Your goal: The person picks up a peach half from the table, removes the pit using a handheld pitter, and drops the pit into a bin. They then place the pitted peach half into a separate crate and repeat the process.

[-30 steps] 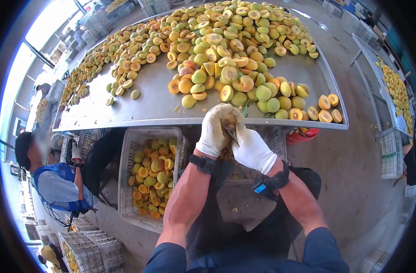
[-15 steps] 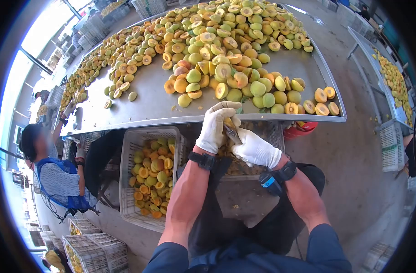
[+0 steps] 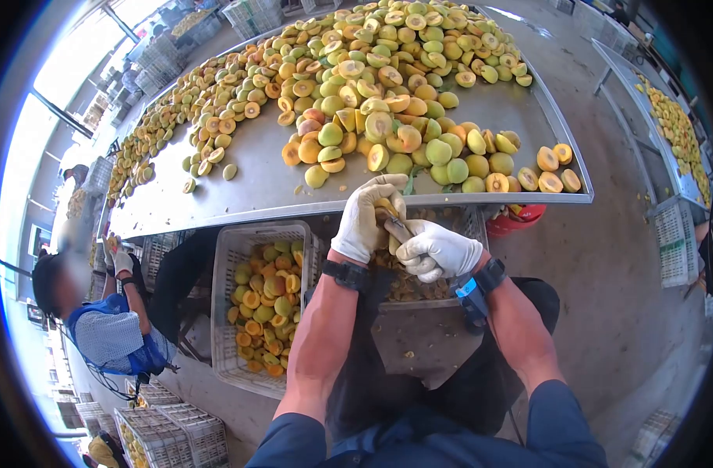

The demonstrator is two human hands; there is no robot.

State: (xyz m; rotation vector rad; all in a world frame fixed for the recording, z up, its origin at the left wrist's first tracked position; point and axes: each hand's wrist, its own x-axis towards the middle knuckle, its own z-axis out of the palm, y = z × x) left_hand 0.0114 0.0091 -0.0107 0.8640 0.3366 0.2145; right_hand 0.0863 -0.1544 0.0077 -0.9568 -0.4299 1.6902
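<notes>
My left hand (image 3: 360, 224), in a white glove, is closed round a yellow peach half (image 3: 386, 206), mostly hidden by the fingers. My right hand (image 3: 444, 249), gloved too, grips a small grey metal tool (image 3: 398, 230) whose end meets the fruit; its exact kind is partly covered. Both hands are together just in front of the table edge. Beyond them, a heap of cut and whole peaches (image 3: 372, 101) spreads over the metal table (image 3: 255, 187). Under my hands sits a crate (image 3: 475, 234) with brownish scraps in it.
A white crate (image 3: 222, 312) of peach halves stands to the left below the table. A co-worker (image 3: 118, 327) sits further left, with stacked crates (image 3: 173, 433) behind. A red container (image 3: 520, 218) is under the table's right end; another table (image 3: 621, 86) stands right.
My hands stay together at the peach half; the right-hand fingers and tool have shifted slightly. The co-worker's hands have come back from the table and are together. The view has moved slightly.
</notes>
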